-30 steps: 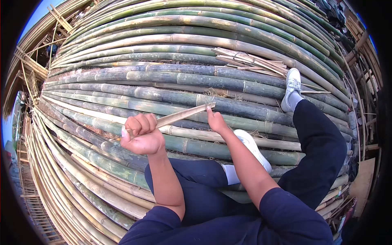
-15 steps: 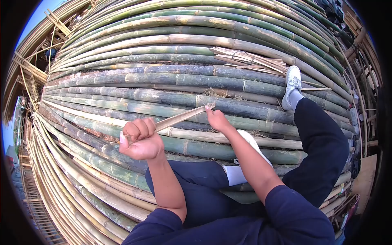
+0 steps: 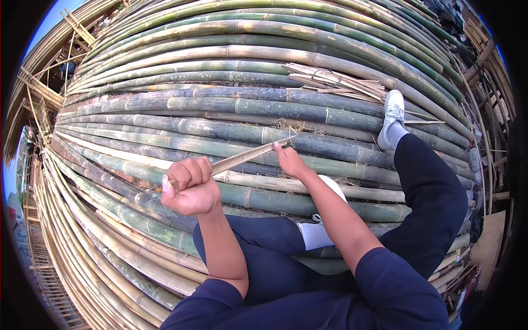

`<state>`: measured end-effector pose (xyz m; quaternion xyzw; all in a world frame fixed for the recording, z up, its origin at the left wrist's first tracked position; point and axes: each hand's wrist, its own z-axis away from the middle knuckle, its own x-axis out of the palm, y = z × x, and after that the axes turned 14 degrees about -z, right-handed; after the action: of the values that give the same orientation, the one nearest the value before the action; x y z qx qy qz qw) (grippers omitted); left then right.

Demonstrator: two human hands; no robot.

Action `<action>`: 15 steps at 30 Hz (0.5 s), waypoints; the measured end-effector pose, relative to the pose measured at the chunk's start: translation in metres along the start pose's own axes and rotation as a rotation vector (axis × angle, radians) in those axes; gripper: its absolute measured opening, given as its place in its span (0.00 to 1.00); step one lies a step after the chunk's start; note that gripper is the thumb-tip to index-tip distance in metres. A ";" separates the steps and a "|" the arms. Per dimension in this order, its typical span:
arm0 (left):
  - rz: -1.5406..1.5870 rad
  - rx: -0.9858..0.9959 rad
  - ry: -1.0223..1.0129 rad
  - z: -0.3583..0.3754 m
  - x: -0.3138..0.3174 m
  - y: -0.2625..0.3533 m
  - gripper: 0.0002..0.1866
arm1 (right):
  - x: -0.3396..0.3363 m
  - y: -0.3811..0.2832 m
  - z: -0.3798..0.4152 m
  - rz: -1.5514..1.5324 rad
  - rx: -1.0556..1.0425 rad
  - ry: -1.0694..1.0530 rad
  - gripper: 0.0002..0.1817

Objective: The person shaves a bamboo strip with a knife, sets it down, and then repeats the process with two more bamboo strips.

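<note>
Head view. Your left hand (image 3: pixel 190 187), centre-left of the frame, is a closed fist: fingers curled tight round the near end of a bamboo strip (image 3: pixel 245 155). The strip runs up and right to your right hand (image 3: pixel 287 160), near frame centre, whose fingertips pinch its far end. Both hands sit above stacked bamboo poles (image 3: pixel 220 104) filling the frame. A bundle of split slats (image 3: pixel 335 82) lies upper right, near your white shoe (image 3: pixel 392 115).

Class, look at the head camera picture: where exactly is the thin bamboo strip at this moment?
The bamboo strip sits mid-frame, gripped in the left hand and pinched at its far end by the right hand, above the stacked bamboo poles.
</note>
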<state>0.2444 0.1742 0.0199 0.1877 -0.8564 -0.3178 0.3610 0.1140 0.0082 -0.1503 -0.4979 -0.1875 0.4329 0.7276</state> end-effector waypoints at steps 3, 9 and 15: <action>-0.006 0.004 -0.047 0.000 -0.001 0.000 0.22 | -0.006 0.082 -0.045 -0.106 0.335 0.360 0.41; -0.021 0.003 -0.044 -0.002 -0.002 0.001 0.21 | 0.003 0.012 -0.009 0.017 0.154 0.285 0.38; -0.001 0.005 -0.039 -0.003 -0.002 -0.001 0.22 | -0.005 0.054 -0.029 -0.051 0.334 0.377 0.41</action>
<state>0.2485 0.1737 0.0199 0.1827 -0.8640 -0.3192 0.3438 0.1077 -0.0055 -0.2105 -0.4378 0.0130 0.3388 0.8327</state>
